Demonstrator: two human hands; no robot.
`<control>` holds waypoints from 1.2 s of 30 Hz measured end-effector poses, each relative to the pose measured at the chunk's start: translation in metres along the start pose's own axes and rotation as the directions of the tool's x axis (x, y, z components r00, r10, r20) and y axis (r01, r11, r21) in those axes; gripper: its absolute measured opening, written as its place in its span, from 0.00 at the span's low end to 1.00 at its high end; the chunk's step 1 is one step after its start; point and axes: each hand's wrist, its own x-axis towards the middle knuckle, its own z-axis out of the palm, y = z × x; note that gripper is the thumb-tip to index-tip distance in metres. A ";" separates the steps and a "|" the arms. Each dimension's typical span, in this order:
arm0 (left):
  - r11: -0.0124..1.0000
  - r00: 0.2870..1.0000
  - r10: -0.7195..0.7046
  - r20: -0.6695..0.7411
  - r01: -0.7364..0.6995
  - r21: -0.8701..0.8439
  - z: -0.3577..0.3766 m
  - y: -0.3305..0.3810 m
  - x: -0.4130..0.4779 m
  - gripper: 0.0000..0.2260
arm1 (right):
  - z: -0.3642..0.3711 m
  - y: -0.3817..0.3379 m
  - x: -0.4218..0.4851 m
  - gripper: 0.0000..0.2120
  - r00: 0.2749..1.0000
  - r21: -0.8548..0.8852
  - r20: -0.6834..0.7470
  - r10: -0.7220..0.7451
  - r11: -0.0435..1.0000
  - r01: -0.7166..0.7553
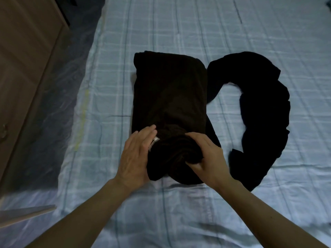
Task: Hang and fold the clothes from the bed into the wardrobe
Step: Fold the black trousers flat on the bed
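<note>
Lying on the bed (head view): a dark brown garment (170,97) lay folded into a long rectangle on the blue checked bedsheet (125,51), and its near end was bunched into a thick roll.
Left hand: the left hand (136,158) lay flat against the left side of that roll. Its grip was wide, with the fingers straight and together, pressing the cloth rather than clasping it.
Right hand: the right hand (207,158) sat on the right side of the roll. Its grip was narrow, the fingers curled over and pinching a fold of the brown fabric.
White label: a small white label (154,141) showed at the edge of the roll, just under the left fingertips.
Black garment: a black garment (265,111) curved in a loose arc on the sheet to the right. Its inner edge met the brown garment's right side, and neither hand touched it.
Wooden cabinet: a wooden cabinet (23,59) stood at the far left, beside the bed.
Mattress side: shiny plastic wrap (59,113) covered the dark side of the mattress, between the sheet and the cabinet.
</note>
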 end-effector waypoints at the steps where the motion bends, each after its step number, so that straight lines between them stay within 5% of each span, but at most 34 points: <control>1: 1.000 0.999 -0.021 -0.041 0.021 -0.007 0.005 0.005 0.004 0.36 | 0.000 0.001 -0.001 0.26 1.000 0.013 -0.007 0.010 1.000 -0.010; 6: 0.999 0.979 -0.034 -0.202 0.037 0.011 0.010 0.012 0.022 0.18 | -0.004 0.001 -0.006 0.29 0.999 0.073 0.022 -0.028 0.997 0.026; 9: 0.994 0.988 -0.078 -0.133 0.067 -0.081 -0.005 0.011 0.032 0.12 | -0.020 0.006 -0.005 0.46 0.978 0.087 0.206 -0.036 0.996 0.018; 11: 0.974 0.990 -0.135 -0.045 0.124 -0.192 -0.018 0.011 0.041 0.16 | -0.034 0.011 -0.004 0.59 0.943 0.022 0.326 -0.065 0.998 0.061; 14: 0.935 0.977 -0.213 0.031 0.213 -0.285 -0.039 0.013 0.066 0.25 | -0.047 0.015 0.004 0.63 0.940 -0.169 0.280 -0.196 0.954 0.249; 17: 0.895 0.955 -0.289 0.058 0.291 -0.339 -0.055 0.014 0.091 0.30 | -0.054 0.017 0.030 0.58 0.942 -0.096 0.169 -0.290 0.946 0.309; 20: 0.845 0.913 -0.403 0.061 0.397 -0.358 -0.067 0.014 0.113 0.33 | -0.062 0.013 0.064 0.45 0.983 0.158 0.075 -0.166 0.976 0.152; 25: 0.792 0.873 -0.487 0.013 0.448 -0.415 -0.080 0.010 0.164 0.30 | -0.079 0.006 0.120 0.20 0.987 0.381 -0.016 -0.162 0.911 0.156; 36: 0.777 0.797 -0.573 -0.192 0.453 -0.437 -0.054 -0.021 0.244 0.33 | -0.070 0.004 0.205 0.09 0.976 0.507 -0.130 0.175 0.858 -0.087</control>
